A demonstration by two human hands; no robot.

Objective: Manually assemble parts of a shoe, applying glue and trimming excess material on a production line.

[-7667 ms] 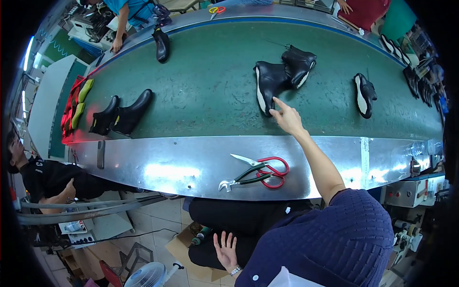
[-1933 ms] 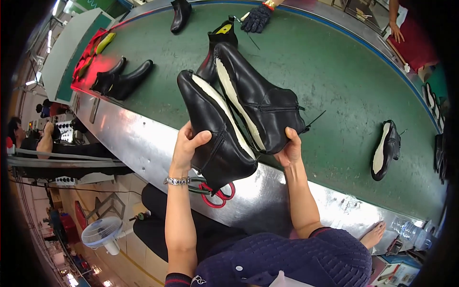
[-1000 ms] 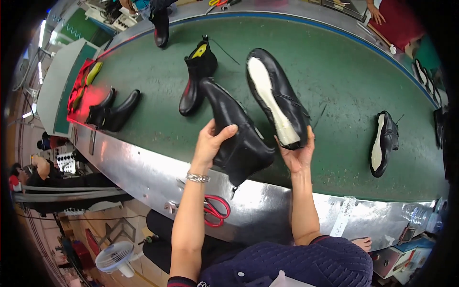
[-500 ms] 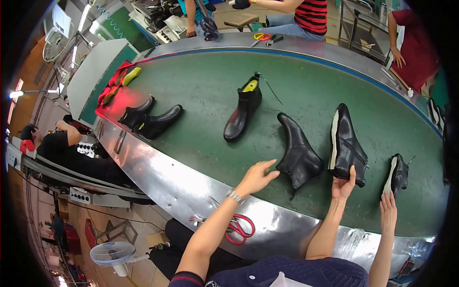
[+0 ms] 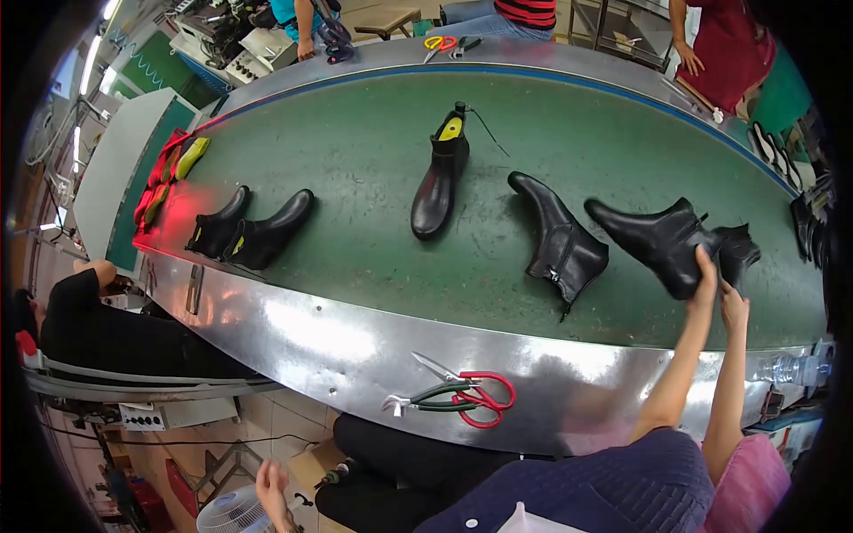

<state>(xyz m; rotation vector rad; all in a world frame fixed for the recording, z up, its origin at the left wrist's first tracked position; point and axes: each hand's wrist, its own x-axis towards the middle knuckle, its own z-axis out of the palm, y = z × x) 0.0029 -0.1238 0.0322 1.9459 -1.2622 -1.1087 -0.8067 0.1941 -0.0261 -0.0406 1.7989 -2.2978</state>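
My right hand (image 5: 702, 282) is closed around the heel end of a black ankle boot (image 5: 656, 238), whose toe points left above the green belt. Down by the lower left edge, away from the boots, my left hand (image 5: 271, 490) is raised with its fingers apart and nothing in it. Another black boot (image 5: 562, 244) lies on its side, its zipper showing, left of the held one. A co-worker's hand (image 5: 734, 309), from a pink sleeve, is at a further black boot (image 5: 736, 253), partly covered by mine.
On the green belt (image 5: 346, 258) stand a boot with yellow lining (image 5: 441, 182) and a pair of boots (image 5: 271, 233) farther left. Red-handled scissors (image 5: 487, 400) and green-handled pliers (image 5: 435, 400) lie on the metal edge. A water bottle (image 5: 795, 369) is at the right; people sit across.
My left hand has pulled back from the middle boot to the lower left. The boot in my right hand has swung right, its sole turned away. The middle boot now shows its zipper.
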